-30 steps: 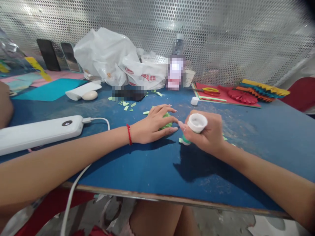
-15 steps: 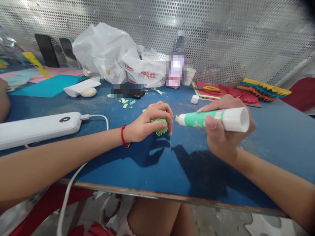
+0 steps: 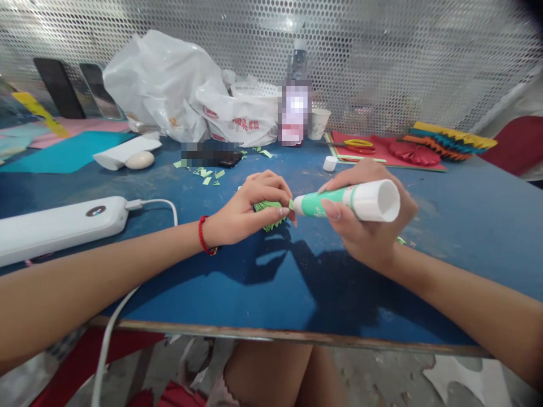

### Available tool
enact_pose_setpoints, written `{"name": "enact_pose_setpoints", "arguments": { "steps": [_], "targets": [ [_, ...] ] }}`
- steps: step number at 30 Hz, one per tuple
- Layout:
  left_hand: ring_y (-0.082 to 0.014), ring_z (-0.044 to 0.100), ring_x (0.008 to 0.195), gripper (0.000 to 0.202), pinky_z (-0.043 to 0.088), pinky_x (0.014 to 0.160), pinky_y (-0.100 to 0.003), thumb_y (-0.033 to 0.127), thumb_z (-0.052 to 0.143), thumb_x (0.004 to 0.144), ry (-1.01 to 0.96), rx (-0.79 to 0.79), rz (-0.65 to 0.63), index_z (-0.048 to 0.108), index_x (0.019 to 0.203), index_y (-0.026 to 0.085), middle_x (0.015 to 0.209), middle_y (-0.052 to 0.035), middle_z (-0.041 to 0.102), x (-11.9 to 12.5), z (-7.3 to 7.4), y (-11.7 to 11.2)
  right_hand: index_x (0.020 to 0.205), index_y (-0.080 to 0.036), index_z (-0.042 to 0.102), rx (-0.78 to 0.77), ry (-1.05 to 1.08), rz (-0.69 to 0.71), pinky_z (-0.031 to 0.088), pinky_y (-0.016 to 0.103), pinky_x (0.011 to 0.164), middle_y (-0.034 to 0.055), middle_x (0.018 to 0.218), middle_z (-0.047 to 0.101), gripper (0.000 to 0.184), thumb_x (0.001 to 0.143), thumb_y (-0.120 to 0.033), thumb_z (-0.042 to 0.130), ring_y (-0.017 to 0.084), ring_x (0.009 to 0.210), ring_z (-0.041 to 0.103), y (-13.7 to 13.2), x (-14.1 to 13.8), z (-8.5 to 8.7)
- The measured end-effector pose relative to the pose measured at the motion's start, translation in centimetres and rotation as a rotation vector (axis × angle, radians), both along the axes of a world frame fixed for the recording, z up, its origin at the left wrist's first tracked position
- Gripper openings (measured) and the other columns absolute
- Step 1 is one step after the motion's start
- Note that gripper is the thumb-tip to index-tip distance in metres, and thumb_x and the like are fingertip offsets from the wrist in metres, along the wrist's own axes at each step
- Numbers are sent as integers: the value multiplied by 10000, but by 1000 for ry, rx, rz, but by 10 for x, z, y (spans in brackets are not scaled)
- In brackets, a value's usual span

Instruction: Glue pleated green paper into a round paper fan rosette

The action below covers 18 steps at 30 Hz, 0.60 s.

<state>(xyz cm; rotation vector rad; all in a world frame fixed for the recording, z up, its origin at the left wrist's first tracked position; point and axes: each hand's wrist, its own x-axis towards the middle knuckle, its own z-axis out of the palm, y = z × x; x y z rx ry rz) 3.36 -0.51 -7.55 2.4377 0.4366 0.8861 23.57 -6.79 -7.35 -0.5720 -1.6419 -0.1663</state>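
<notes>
Right hand [image 3: 373,237] is wrapped round the glue [image 3: 345,195], which is held almost sideways with its white tip pointing left, right up by the edge of the green paper [image 3: 263,207]. Can't really tell if they touch. Left hand [image 3: 250,209] is just left of the glue, fingers curled over that pleated paper, thumb and a finger pinching near its edge. White cap [image 3: 330,164] sits on the counter [image 3: 190,299] beyond the glue.

Containers are all farther back than the glue. Big bag [image 3: 153,85], back left: bulging, but the plastic hides what's in it. Printed bag [image 3: 237,118] next to it has some pale tub-like thing [image 3: 254,89] showing at the top. Cup [image 3: 319,123] is pretty much straight behind the glue, can't see inside. Bottle [image 3: 299,62], a bit further left, is too blurry to say what's in it.
</notes>
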Motion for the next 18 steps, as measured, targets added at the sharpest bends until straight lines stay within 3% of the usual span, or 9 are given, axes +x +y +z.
{"name": "enact_pose_setpoints", "arguments": {
  "steps": [7,18],
  "targets": [
    [-233,565,906,364,392,905,-434,490,532,958,-7,-5,-9,779,826,257,915,-50,695,0,-2,2,819,-227,640,40,-62,1,442,312,583,25,695,677,152,801,-284,780,147,611,510,0,-1,2],
    [-206,570,909,356,360,947,-398,377,491,973,68,-33,-30,760,815,204,893,-46,688,0,-1,3,799,-210,575,101,-212,-92,412,245,492,3,620,603,199,884,-350,688,111,534,488,-2,1,7]
  ]
}}
